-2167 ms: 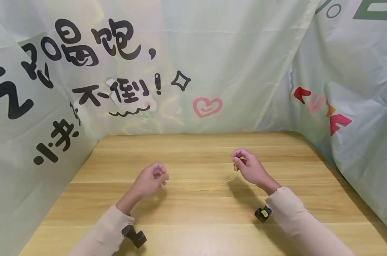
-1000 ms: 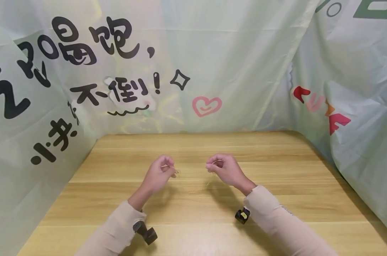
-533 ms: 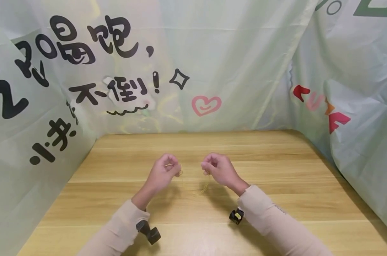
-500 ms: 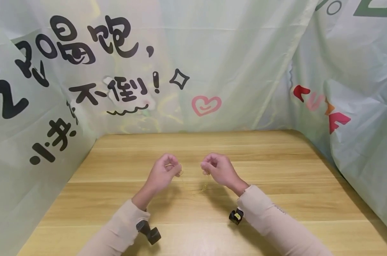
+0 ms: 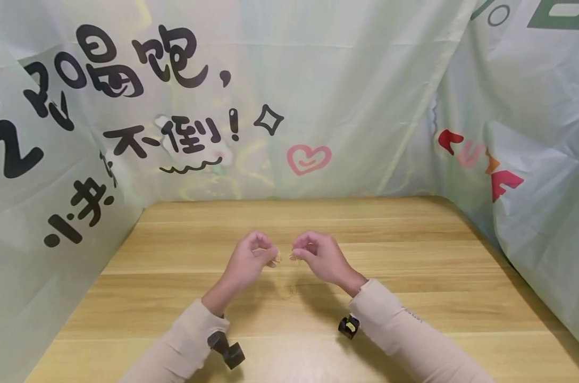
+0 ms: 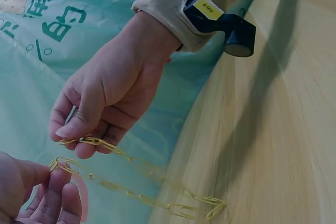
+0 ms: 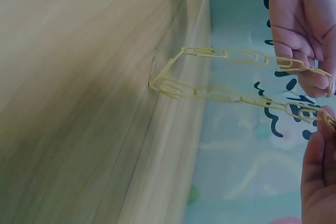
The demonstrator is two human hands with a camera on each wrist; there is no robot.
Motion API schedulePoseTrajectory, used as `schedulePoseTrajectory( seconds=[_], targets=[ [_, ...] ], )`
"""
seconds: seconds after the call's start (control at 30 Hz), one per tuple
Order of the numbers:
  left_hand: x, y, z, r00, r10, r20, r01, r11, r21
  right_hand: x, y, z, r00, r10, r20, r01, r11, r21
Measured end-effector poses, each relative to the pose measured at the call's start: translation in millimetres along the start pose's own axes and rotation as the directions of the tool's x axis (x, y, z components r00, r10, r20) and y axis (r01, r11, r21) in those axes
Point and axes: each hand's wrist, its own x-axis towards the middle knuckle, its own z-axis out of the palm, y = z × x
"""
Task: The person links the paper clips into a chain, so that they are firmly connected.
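A chain of linked yellow paper clips point(image 7: 257, 102) hangs in a narrow loop between my two hands. My left hand point(image 5: 251, 261) pinches one end between thumb and fingers. The other end is pinched by my right hand point(image 5: 321, 260), the two sets of fingertips facing each other a small gap apart. In the left wrist view my right hand point(image 6: 113, 87) shows whole, while only the fingers of my left hand point(image 6: 39, 192) enter at the lower left. The bottom of the loop dangles close over the tabletop.
The wooden table point(image 5: 289, 335) stretches out below both hands. A printed cloth point(image 5: 356, 96) with black lettering and a pink heart hangs behind it and along the sides. A black wrist camera point(image 5: 226, 350) sits at the left cuff, another camera point(image 5: 349, 326) at the right.
Both hands have come toward each other from far apart, the right hand travelling left and the left hand moving right. The chain, earlier spread wider between them, now hangs in a loop.
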Motion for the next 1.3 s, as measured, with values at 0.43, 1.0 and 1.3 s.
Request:
schedulePoseTrajectory(
  seconds=[0.43,1.0,1.3],
  targets=[
    [0.4,5.9,7.3,0.998,-0.042,0.043,0.044,0.998,-0.052,-2.8,-7,7,0.983,-0.173,-0.056,0.161,0.971,-0.179],
    [-1.1,8.6,7.6,0.997,-0.04,0.061,0.039,0.999,0.016,-2.5,3,8,0.899,-0.434,-0.068,0.392,0.862,-0.32],
    [-2.0,4.9,8.3,0.994,-0.031,0.107,0.019,0.993,0.112,-3.9,3,6,0.909,-0.405,-0.1,0.354,0.875,-0.33]
  ],
)
